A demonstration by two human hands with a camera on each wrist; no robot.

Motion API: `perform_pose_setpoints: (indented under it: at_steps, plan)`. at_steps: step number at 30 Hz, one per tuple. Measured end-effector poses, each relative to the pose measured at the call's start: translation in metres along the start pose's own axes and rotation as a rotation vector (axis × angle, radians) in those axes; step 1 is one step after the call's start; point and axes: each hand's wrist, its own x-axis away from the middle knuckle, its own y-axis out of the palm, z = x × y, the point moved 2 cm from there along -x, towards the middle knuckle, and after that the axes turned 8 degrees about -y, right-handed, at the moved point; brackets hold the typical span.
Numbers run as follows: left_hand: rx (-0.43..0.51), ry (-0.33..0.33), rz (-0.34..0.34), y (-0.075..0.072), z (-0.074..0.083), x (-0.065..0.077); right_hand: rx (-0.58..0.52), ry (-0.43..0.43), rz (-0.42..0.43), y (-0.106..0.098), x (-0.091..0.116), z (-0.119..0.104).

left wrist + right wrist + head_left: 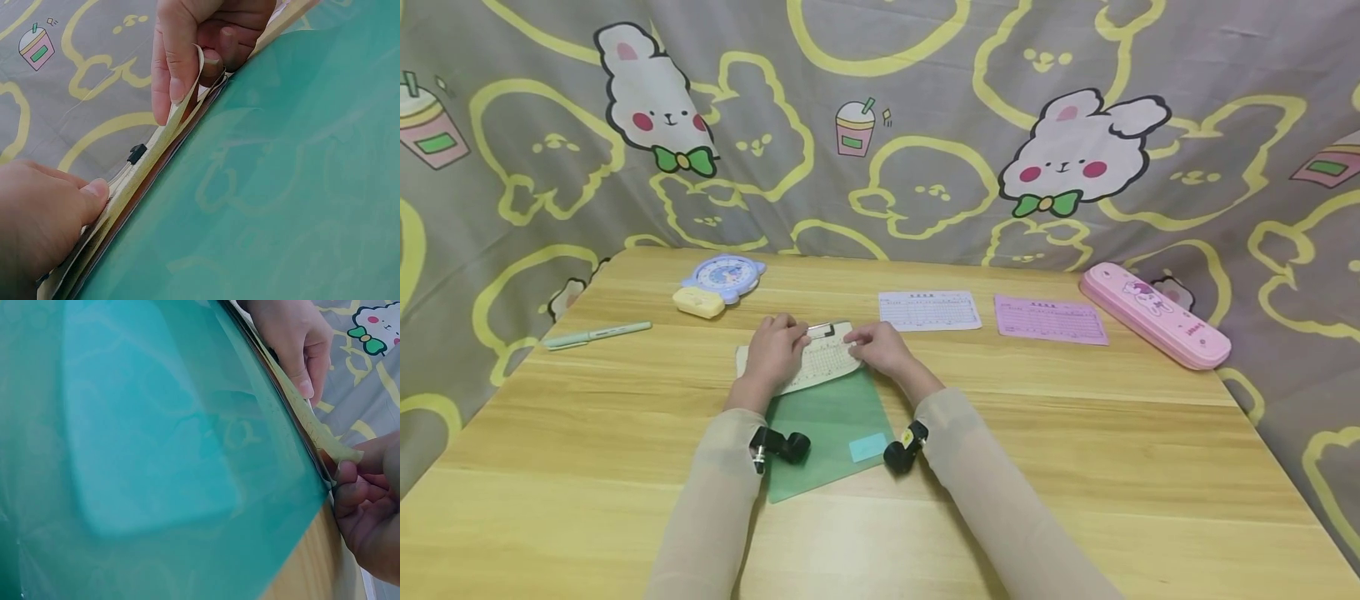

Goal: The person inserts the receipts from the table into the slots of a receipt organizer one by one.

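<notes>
A pale yellow sheet with a printed grid [829, 360] lies over the top part of a green translucent folder [823, 425], near a dark metal clip [822, 331]. My left hand [772, 354] grips the sheet's left part, the thumb on its face in the left wrist view. My right hand [883, 350] pinches the sheet's right edge between thumb and fingers. That edge curls up from the layers under it in the right wrist view [340, 452]. A light blue label [868, 447] shows on the folder's lower right.
Behind my left hand are a yellow eraser-like block [698, 302] and a blue animal-shaped clock face [727, 277]. A green pen [598, 335] lies at left. A white printed card [929, 311], a purple one [1051, 320] and a pink pencil case [1153, 315] lie to the right.
</notes>
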Motion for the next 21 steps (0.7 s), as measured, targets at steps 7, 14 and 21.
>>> perform_pose_setpoints:
  at_steps: [7,14,21]
  plan:
    - [-0.004,0.012,0.009,-0.0003,-0.0001,-0.0003,0.001,0.006,0.02,-0.0003,-0.0014,-0.0003]
    - [-0.006,0.014,0.004,-0.0002,-0.0001,-0.0003,0.016,0.013,0.018,-0.0012,-0.0028,-0.0016]
    - [-0.008,0.012,0.0,0.0004,-0.0004,-0.0003,-0.002,0.014,0.018,-0.0013,-0.0048,0.0004]
